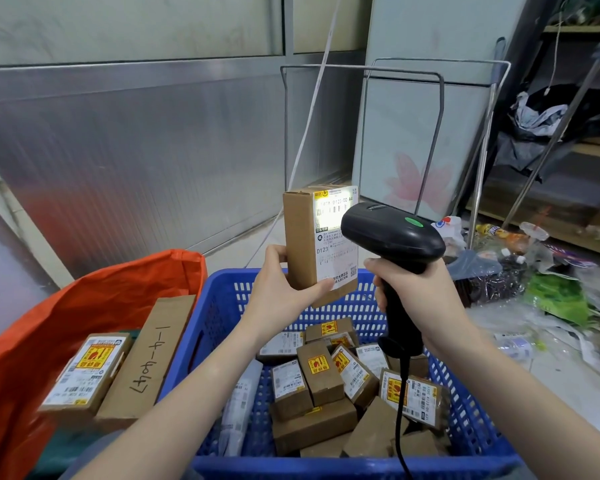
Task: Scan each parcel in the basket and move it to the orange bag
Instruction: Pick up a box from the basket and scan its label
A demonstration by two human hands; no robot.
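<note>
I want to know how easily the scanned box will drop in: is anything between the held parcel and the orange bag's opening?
Nothing visible blocks it. The left hand holds the parcel upright above the blue basket; the orange bag gapes open to the left, with two boxes already lying inside.

Single head view, angled forward and down, close over blue basket (222,306)

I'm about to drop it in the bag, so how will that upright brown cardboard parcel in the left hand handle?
The upright brown cardboard parcel probably stays stiff: its edges look crisp. It seems light, since the left hand holds it alone by the bottom. Tall and narrow, it may tip if stood on end.
</note>
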